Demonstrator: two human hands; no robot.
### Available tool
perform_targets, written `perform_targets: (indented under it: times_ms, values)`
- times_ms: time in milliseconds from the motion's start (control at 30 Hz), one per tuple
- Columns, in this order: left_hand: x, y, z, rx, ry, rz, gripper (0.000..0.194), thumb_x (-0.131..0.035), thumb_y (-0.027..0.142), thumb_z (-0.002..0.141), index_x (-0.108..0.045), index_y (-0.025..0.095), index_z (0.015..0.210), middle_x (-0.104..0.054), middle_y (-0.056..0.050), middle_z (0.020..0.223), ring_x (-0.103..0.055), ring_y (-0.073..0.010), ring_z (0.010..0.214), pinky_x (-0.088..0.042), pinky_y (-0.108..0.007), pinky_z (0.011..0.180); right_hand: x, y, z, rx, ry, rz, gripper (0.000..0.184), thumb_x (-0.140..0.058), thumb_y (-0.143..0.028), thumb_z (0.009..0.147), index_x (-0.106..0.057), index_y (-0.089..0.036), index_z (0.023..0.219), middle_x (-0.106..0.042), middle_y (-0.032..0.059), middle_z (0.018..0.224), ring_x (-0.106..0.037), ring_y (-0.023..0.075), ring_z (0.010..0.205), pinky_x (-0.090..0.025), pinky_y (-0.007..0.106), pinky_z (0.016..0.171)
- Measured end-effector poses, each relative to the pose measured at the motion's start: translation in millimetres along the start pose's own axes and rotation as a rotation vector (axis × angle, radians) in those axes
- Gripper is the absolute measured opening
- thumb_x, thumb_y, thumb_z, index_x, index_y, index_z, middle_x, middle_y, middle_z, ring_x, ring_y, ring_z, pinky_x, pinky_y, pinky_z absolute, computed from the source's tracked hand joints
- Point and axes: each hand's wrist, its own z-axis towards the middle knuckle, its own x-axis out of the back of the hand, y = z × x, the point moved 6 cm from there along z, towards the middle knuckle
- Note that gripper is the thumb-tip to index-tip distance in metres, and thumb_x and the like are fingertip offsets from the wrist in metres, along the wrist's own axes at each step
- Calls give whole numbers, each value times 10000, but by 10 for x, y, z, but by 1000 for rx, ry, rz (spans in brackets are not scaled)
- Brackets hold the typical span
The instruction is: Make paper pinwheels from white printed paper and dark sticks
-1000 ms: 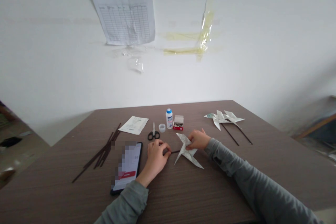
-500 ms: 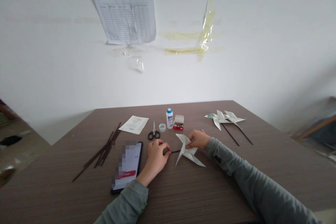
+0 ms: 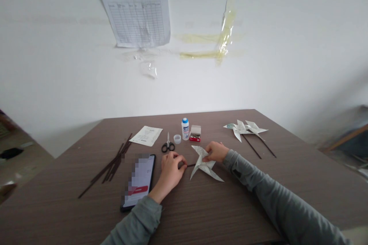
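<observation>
Head view shows me my left hand (image 3: 171,172) pinching a thin dark stick (image 3: 189,165) just beside the paper pinwheel (image 3: 204,165), my right hand (image 3: 215,152) pinching that pinwheel's folded centre, with scissors (image 3: 168,146) and a phone (image 3: 138,182) left of it and two stick-mounted pinwheels (image 3: 244,130) right of it.

A fine, streaked wood-grain pattern in brown is shown by the table top (image 3: 218,214). White paper with faint grey print is seen on the pinwheel (image 3: 205,166) at lower centre, and dark brown is carried by the stick (image 3: 189,165) beside it and by the loose sticks (image 3: 115,164) at left. Grey-green is worn on the sleeves (image 3: 276,195). A blue cap tops the white bottle (image 3: 185,129), and red and white are shared by the small box (image 3: 195,134). Black is seen on the scissors (image 3: 168,147). The white wall (image 3: 57,65) above is marked by yellowed tape (image 3: 227,26) and a white sheet (image 3: 138,19) ruled in a grey grid.
</observation>
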Motion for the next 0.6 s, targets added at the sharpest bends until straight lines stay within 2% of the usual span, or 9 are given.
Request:
perform_targets:
  times_ms: [167, 367, 467, 600]
  values:
    - [-4, 4, 11, -1, -10, 16, 158, -910, 136, 1017, -959, 282, 983, -829, -106, 1304, -773, -388, 1408, -606, -564, 1304, -4, -17, 3, -37, 43, -28, 49, -981, -369, 968, -1017, -335, 963, -991, 36, 1064, -899, 438, 1356, -453, 779, 1493]
    - [-34, -3, 14, 12, -25, 19, 189, -882, 107, 1036, -962, 278, 1017, -832, -118, 1360, -761, -392, 1461, -586, -558, 1334, -24, -49, 5, -43, 74, -52, 60, -982, -292, 950, -1019, -329, 980, -1001, 74, 1107, -897, 454, 1398, -427, 803, 1509]
    - [-49, -6, 14, 20, -35, 21, 208, -867, 107, 1049, -961, 290, 1025, -829, -117, 1398, -759, -390, 1474, -585, -542, 1340, -23, -82, -13, -48, 68, -82, 95, -969, -294, 977, -1031, -335, 1035, -1012, 95, 1212, -871, 462, 1480, -420, 802, 1522]
    - [-52, -4, 12, 17, -38, 29, 208, -860, 108, 1056, -962, 289, 1035, -830, -118, 1413, -763, -390, 1478, -597, -541, 1344, -23, -124, -43, -73, 47, -133, 168, -956, -303, 1020, -1041, -322, 1164, -991, 131, 1442, -765, 445, 1678, -407, 762, 1549]
